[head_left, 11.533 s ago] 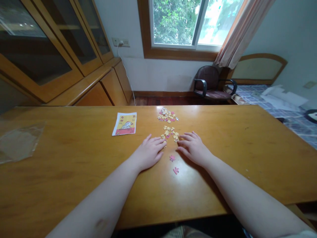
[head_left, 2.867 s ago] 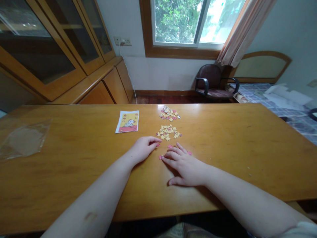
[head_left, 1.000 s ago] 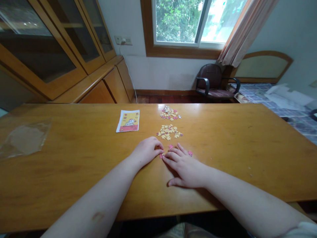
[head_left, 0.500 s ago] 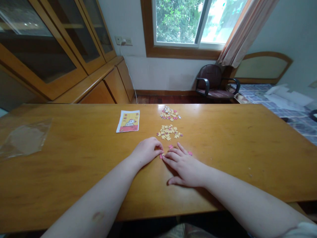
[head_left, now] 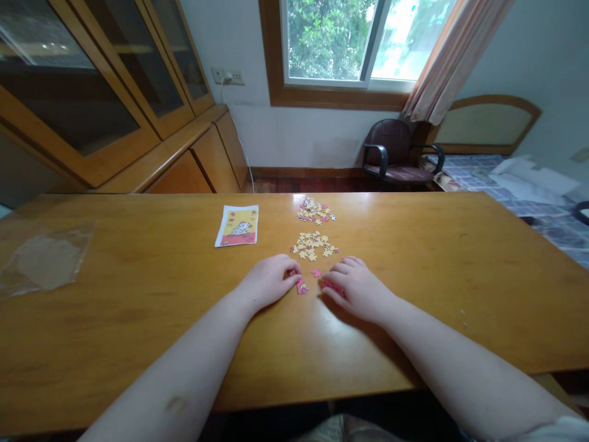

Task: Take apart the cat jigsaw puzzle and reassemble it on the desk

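Observation:
My left hand (head_left: 269, 282) rests on the wooden table (head_left: 138, 325) with its fingers curled over a small pink jigsaw piece (head_left: 291, 272). My right hand (head_left: 356, 288) lies to the right, its fingertips pressed on a few pink jigsaw pieces (head_left: 332, 285). Two more pink pieces lie between my hands, one (head_left: 301, 286) near my left fingers and one (head_left: 316, 272) higher up. Just beyond lies a group of yellow pieces (head_left: 313, 245), and farther on a mixed pink and yellow heap (head_left: 315, 210). A printed picture card (head_left: 236, 225) lies left of them.
A clear plastic bag (head_left: 46, 258) lies at the table's left end. Beyond the far edge stand a glass-fronted wooden cabinet (head_left: 92, 92), a dark office chair (head_left: 386, 147) under the window, and a bed (head_left: 506, 175) with white papers.
My right hand has drawn its fingers in and shifted up and right, off the pink pieces near my left hand. My left hand has moved slightly left, uncovering a pink piece.

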Action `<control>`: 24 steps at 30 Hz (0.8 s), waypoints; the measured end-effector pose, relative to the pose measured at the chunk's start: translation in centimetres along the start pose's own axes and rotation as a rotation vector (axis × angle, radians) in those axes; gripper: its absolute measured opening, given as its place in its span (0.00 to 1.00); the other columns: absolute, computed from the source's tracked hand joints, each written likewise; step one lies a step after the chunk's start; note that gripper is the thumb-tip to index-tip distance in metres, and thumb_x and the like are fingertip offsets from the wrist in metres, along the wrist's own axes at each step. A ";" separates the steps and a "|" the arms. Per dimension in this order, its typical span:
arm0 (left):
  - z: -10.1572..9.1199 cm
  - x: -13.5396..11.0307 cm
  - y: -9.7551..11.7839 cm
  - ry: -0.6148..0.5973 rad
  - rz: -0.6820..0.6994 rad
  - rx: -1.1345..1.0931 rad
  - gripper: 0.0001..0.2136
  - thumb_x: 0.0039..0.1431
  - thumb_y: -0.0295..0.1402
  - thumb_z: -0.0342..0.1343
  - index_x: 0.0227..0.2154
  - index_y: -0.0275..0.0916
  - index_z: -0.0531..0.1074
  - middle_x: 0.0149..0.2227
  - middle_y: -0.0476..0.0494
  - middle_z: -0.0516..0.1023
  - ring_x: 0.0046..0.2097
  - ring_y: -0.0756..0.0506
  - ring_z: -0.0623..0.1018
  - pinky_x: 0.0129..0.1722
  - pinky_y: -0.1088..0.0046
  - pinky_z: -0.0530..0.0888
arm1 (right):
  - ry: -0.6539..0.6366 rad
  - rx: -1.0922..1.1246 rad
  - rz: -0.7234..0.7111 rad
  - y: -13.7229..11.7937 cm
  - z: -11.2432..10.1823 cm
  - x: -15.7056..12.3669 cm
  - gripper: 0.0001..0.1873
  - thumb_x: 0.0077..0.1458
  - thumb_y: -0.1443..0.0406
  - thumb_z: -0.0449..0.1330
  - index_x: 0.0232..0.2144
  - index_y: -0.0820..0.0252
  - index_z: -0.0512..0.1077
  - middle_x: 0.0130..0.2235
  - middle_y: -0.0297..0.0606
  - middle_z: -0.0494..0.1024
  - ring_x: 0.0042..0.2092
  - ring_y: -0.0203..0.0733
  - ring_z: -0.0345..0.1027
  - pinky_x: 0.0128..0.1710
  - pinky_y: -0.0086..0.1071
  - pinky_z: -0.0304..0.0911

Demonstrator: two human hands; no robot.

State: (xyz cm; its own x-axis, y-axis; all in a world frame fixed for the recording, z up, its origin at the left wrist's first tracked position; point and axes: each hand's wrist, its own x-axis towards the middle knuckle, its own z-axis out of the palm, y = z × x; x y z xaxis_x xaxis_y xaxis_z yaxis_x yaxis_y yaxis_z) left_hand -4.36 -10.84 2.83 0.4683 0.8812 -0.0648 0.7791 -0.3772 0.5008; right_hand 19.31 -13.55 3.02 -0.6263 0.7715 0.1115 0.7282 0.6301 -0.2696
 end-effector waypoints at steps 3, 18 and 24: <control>0.0 -0.2 0.3 -0.025 -0.003 0.024 0.11 0.55 0.44 0.57 0.33 0.42 0.75 0.35 0.46 0.77 0.36 0.44 0.75 0.34 0.71 0.67 | 0.060 -0.049 0.125 1.6 -0.8 0.1 0.15 0.63 0.59 0.54 0.36 0.61 0.77 0.35 0.42 0.77 0.40 0.44 0.67 0.45 0.39 0.56; -0.1 -0.2 -0.3 -0.040 0.012 0.087 0.09 0.58 0.35 0.53 0.32 0.43 0.78 0.35 0.45 0.77 0.37 0.45 0.75 0.36 0.71 0.68 | -0.168 0.007 -0.156 -1.0 0.9 -0.2 0.32 0.57 0.45 0.56 0.60 0.49 0.66 0.60 0.48 0.65 0.60 0.55 0.54 0.63 0.58 0.39; 0.0 -0.3 -0.2 -0.049 0.012 0.073 0.09 0.57 0.40 0.55 0.33 0.43 0.78 0.34 0.46 0.77 0.36 0.45 0.75 0.34 0.72 0.68 | -0.155 0.019 -0.165 -1.0 0.9 -0.2 0.32 0.57 0.45 0.56 0.60 0.50 0.66 0.61 0.49 0.64 0.61 0.56 0.53 0.63 0.59 0.38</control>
State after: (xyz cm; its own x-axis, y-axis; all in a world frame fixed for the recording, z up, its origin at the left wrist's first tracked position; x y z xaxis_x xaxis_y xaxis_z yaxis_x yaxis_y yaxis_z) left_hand -4.63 -11.01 2.78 0.4958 0.8624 -0.1022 0.8010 -0.4087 0.4374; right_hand 18.46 -14.39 2.41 -0.7728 0.6346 0.0073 0.6080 0.7436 -0.2781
